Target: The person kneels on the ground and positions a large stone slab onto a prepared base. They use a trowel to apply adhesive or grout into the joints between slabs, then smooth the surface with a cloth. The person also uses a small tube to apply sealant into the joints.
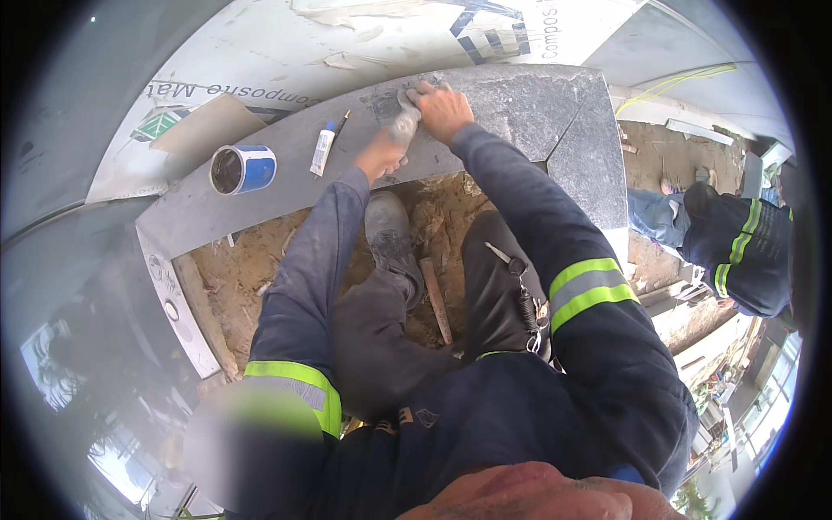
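My left hand (381, 156) is closed around the lower end of a crumpled, dusty grey rag (404, 124), above the dark grey stone slab (511, 108). Partly blurred, the rag could have some clear plastic in it; I cannot tell. Its upper end is pinched in the fingers of my right hand (444, 113), just right of a darker patch on the slab. Left of my left hand lie a small white and blue tube (323, 149) and a thin dark stick with a yellowish tip (342, 126). An open blue and white can (253, 169) stands farther left.
Printed protective sheeting (399, 35) covers the panel behind the slab, with a piece of cardboard (208, 130) against it. Below is dirt with a wooden-handled tool (436, 299) between my legs. At right, a co-worker (737, 247) bends over near debris.
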A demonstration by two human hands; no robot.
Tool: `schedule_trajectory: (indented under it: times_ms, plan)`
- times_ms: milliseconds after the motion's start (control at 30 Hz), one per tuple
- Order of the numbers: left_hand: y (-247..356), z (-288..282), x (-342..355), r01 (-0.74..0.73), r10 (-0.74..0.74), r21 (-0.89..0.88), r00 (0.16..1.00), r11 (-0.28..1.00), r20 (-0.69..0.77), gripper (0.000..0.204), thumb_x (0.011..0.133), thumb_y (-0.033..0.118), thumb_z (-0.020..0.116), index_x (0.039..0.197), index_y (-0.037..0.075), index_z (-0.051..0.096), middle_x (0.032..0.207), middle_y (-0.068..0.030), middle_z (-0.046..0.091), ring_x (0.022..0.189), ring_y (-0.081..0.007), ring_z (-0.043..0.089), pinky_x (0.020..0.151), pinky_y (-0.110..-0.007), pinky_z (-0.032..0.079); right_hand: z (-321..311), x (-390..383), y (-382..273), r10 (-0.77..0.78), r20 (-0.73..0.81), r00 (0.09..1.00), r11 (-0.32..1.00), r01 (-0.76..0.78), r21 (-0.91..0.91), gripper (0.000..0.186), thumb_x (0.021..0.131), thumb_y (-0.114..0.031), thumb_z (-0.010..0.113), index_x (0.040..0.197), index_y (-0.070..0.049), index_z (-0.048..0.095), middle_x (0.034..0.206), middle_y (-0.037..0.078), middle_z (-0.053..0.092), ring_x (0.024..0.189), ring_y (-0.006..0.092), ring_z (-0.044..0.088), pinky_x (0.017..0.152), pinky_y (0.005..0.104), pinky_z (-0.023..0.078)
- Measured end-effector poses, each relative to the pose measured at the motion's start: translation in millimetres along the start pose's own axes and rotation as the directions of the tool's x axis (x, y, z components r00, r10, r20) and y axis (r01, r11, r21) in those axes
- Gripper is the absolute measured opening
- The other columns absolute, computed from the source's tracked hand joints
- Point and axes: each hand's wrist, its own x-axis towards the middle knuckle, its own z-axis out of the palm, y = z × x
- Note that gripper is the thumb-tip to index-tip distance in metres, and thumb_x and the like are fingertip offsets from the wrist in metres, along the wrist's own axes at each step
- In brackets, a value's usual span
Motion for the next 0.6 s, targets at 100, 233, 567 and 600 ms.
schedule_trajectory:
  times_ms: [100,233,567,600]
  plan:
    - [-1,4,5,0.039,-0.036,0.031,0.997,0.999,-0.072,0.048,0.104,0.052,0.053,0.114,0.005,0.056,0.064,-0.008,0.056,0.043,-0.0147,0.044,0.038,-0.033,0.032,-9,-11,-6,0.022,-0.01,1.0,0.999,-0.022,0.033,0.037,0.093,-0.014,0.063,0.129,-0.017,0.067,0.117,0.006,0.064,0.101,0.0336,0.07,0.081,0.0438,0.06]
    - [-2,4,10,-0.007,0.024,0.143,0.993,0.99,-0.116,0.057,0.104,0.054,0.051,0.1,-0.002,0.06,0.063,-0.0111,0.058,0.042,-0.0177,0.047,0.038,-0.037,0.034,-19,-11,-5,-0.017,-0.044,0.999,0.999,0.015,-0.03,0.028,0.093,-0.014,0.063,0.12,-0.013,0.069,0.116,0.008,0.065,0.102,0.0325,0.07,0.08,0.0452,0.061]
    - [-20,-6,33,-0.093,0.097,0.038,0.986,0.995,-0.133,0.051,0.103,0.044,0.055,0.082,-0.002,0.062,0.065,-0.0105,0.06,0.041,-0.0167,0.046,0.04,-0.035,0.033,8,-3,3,0.028,-0.155,0.988,0.997,-0.017,0.071,0.031,0.095,-0.016,0.06,0.124,-0.018,0.07,0.12,0.006,0.066,0.099,0.0321,0.071,0.079,0.0448,0.062]
    - [-20,-7,30,-0.102,0.107,0.039,0.984,0.994,-0.143,0.049,0.103,0.042,0.055,0.082,-0.002,0.062,0.065,-0.0104,0.06,0.041,-0.0164,0.045,0.04,-0.035,0.032,12,-6,2,0.011,-0.134,0.991,1.0,-0.008,0.02,0.03,0.096,-0.017,0.059,0.124,-0.019,0.07,0.121,0.004,0.065,0.101,0.0331,0.07,0.079,0.0449,0.062]
